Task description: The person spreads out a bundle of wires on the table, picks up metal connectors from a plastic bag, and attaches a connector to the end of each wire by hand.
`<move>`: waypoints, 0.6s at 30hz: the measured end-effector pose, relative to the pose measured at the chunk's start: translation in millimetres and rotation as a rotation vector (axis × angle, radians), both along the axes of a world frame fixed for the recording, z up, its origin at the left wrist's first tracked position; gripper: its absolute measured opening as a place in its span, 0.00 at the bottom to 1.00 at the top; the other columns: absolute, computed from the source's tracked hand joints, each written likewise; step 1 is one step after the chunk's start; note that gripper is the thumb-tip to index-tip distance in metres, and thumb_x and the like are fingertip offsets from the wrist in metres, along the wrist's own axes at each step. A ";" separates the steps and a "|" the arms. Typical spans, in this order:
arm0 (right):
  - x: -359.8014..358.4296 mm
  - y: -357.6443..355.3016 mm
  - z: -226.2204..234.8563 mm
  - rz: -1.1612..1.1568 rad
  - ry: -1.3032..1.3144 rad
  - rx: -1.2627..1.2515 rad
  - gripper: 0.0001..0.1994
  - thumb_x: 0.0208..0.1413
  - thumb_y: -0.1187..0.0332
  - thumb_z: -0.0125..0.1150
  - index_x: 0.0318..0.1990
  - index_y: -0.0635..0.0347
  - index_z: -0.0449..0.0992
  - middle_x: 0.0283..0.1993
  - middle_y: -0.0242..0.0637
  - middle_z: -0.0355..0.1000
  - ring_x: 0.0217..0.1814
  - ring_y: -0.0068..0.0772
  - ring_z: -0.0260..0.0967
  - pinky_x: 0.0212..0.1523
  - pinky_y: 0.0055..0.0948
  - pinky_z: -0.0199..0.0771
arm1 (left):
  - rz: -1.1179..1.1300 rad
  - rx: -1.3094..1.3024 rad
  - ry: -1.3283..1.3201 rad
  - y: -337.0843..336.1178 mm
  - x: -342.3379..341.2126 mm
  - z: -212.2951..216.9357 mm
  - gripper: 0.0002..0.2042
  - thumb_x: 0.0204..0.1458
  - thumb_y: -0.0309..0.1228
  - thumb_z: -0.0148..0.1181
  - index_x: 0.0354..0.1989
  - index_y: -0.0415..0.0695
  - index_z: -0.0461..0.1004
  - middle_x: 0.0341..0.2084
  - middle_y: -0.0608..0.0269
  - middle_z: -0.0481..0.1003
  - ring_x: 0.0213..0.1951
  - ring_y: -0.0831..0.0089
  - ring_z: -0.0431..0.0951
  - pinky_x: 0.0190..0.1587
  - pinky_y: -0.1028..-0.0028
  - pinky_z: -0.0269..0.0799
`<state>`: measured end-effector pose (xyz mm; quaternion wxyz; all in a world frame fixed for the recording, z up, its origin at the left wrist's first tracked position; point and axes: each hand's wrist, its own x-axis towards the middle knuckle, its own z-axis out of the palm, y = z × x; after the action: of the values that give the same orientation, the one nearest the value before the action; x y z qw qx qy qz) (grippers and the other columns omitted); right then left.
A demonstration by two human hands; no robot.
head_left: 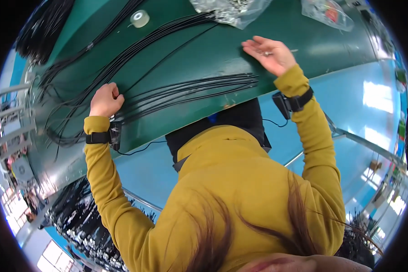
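My left hand [105, 100] is closed at the left of the green table, its fingers pinched around a thin black cable [167, 53] that runs up to the right. Several more black cables [190, 89] lie side by side just right of that hand, their ends near the table's front edge. My right hand [272, 54] is above the table, palm up with its fingers stretched out. A few small shiny metal pieces [267, 54] rest on its palm; their exact kind is too small to make out.
A long bundle of black cables [145, 41] crosses the green table [331, 50]. Beyond it are a roll of clear tape [139, 18], a clear bag of small metal parts [233, 11] and another plastic bag [328, 14]. Dark cable bundles [43, 31] are heaped at the far left.
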<state>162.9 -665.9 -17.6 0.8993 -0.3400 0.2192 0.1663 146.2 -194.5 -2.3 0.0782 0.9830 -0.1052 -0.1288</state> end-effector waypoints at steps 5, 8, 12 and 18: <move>-3.6 21.4 10.7 -0.032 -0.030 -0.164 0.15 0.55 0.84 0.48 0.50 0.79 0.60 0.50 0.59 0.63 0.56 0.59 0.65 0.61 0.44 0.68 | -0.162 -0.236 -0.260 -109.9 21.6 -9.1 0.11 0.46 0.35 0.60 0.35 0.43 0.70 0.31 0.53 0.70 0.37 0.53 0.72 0.36 0.59 0.70; -3.8 27.4 11.0 -0.017 0.011 -0.196 0.13 0.56 0.84 0.47 0.49 0.79 0.60 0.50 0.58 0.64 0.56 0.58 0.66 0.61 0.43 0.69 | -0.250 -0.274 -0.378 -179.6 38.3 -18.1 0.11 0.47 0.34 0.60 0.37 0.44 0.71 0.33 0.55 0.70 0.39 0.55 0.73 0.38 0.60 0.71; -7.0 26.7 2.2 0.032 -0.058 -0.204 0.13 0.57 0.83 0.49 0.49 0.78 0.60 0.50 0.58 0.65 0.54 0.56 0.67 0.59 0.42 0.71 | -0.292 -0.251 -0.430 -230.3 53.9 -28.8 0.11 0.50 0.34 0.58 0.40 0.45 0.71 0.33 0.57 0.69 0.38 0.56 0.73 0.38 0.62 0.70; -8.5 20.8 2.5 -0.001 -0.138 -0.301 0.12 0.57 0.80 0.52 0.48 0.74 0.62 0.50 0.56 0.67 0.53 0.50 0.70 0.56 0.39 0.73 | -0.226 -0.600 -0.280 -244.6 35.7 -17.9 0.04 0.47 0.26 0.57 0.32 0.41 0.72 0.30 0.54 0.70 0.33 0.56 0.74 0.34 0.63 0.71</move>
<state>154.4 -645.2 -15.1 0.8512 -0.4815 0.1794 0.1072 181.8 -439.1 -20.2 0.3338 0.9063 -0.2565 0.0363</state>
